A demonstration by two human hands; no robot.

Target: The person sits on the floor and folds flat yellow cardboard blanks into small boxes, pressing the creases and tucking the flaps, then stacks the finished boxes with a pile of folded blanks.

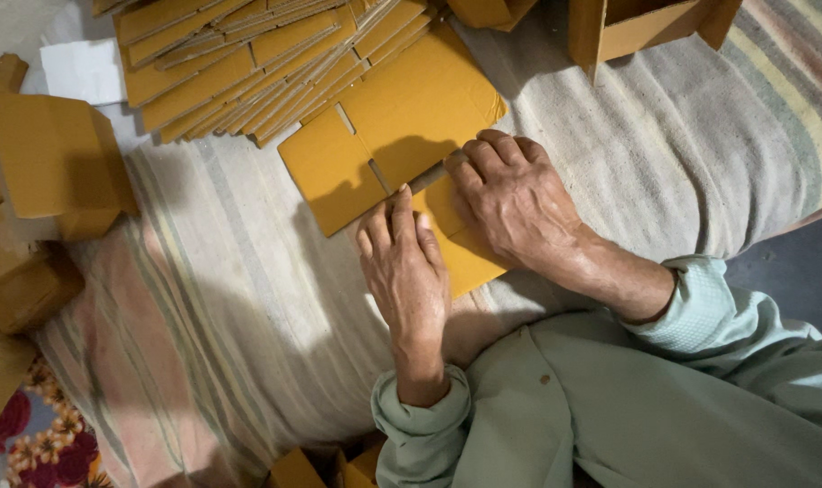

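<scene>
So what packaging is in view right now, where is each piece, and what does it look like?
Flat carton: under both hands, centre; mustard cardboard, flaps spread.
Stack of flats: top centre; fanned mustard sheets.
Folded boxes: left edge; mustard, closed.
Open box: top right; mustard, upright.
Left hand and right hand press the flat carton.
No labels, signs or screens.

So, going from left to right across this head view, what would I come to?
Folded-up cardboard boxes → left hand → right hand pressing the flat cardboard blank → open cardboard box → striped cloth.
</scene>
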